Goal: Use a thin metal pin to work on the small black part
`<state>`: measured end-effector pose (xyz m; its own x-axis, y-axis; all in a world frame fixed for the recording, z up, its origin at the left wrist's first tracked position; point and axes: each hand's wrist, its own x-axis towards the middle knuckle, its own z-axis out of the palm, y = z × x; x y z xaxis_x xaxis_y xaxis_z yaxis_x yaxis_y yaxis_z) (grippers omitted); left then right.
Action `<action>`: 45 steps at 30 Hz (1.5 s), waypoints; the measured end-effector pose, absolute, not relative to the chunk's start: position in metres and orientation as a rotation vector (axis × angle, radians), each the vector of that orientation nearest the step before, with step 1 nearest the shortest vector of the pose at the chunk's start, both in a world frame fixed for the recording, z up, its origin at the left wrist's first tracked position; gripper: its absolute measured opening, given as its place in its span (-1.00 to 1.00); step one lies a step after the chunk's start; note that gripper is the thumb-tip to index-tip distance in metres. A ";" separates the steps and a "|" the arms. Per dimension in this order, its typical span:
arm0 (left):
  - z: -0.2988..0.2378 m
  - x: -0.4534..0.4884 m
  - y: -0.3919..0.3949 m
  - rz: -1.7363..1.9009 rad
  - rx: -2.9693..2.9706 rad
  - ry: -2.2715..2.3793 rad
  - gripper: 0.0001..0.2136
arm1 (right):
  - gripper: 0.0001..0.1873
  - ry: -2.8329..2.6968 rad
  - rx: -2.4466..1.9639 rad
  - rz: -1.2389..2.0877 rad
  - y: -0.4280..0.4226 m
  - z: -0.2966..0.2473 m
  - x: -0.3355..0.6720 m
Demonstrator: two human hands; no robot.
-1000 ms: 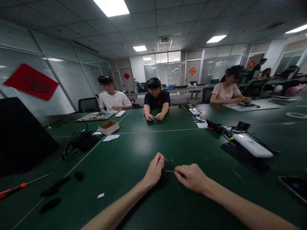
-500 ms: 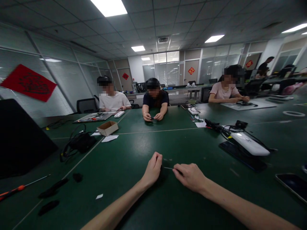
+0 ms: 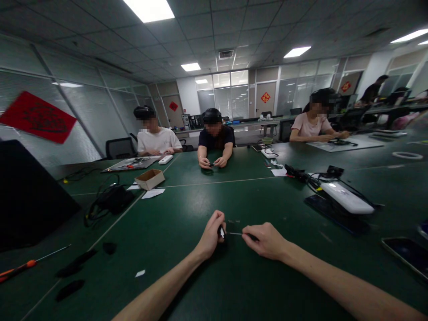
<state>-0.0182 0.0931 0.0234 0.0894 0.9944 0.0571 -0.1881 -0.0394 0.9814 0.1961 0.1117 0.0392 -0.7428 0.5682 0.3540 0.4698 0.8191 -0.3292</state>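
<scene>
In the middle of the head view, my left hand (image 3: 212, 235) is closed around a small black object (image 3: 221, 232) with a white patch on it; most of it is hidden by the fingers. My right hand (image 3: 265, 240) grips a screwdriver (image 3: 236, 233), its dark handle partly under the fingers. The thin metal shaft points left, and its tip is at or very near the black object; whether they touch I cannot tell. Both hands are just above the green table (image 3: 187, 285).
At left lie an orange-and-black screwdriver (image 3: 31, 263), dark pieces (image 3: 70, 290), a white scrap (image 3: 140, 273), a cable bundle (image 3: 113, 198) and a cardboard box (image 3: 150, 179). At right are a white power bank (image 3: 347, 197) and phones (image 3: 406, 256). Several people sit across the table.
My left hand has turned slightly, bringing the black object's white patch into view. My right hand has shifted a little, and more of the screwdriver's dark handle shows.
</scene>
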 end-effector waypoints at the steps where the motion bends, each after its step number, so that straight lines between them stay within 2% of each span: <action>1: 0.023 -0.018 0.093 1.257 1.154 0.978 -0.72 | -0.73 -2.564 -0.765 0.293 0.112 0.039 0.196; 13: 0.025 -0.018 0.091 1.220 1.224 0.996 -0.77 | -0.73 -2.587 -0.724 0.292 0.112 0.038 0.196; 25: 0.036 -0.015 0.084 1.183 1.360 1.079 -0.70 | -0.71 -2.586 -0.698 0.307 0.111 0.042 0.196; 38: 0.032 -0.014 0.087 1.209 1.536 1.144 -0.69 | -0.65 -2.600 -0.729 0.031 0.107 0.037 0.197; 45: 0.034 -0.013 0.085 1.215 1.607 1.196 -0.68 | -0.64 -2.604 -0.773 0.191 0.104 0.038 0.196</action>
<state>-0.0131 0.0853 0.0336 0.1011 0.9660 0.2379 0.2227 -0.2551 0.9409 0.1962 0.1039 0.0384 -0.7595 0.5480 0.3506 0.4911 0.8364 -0.2434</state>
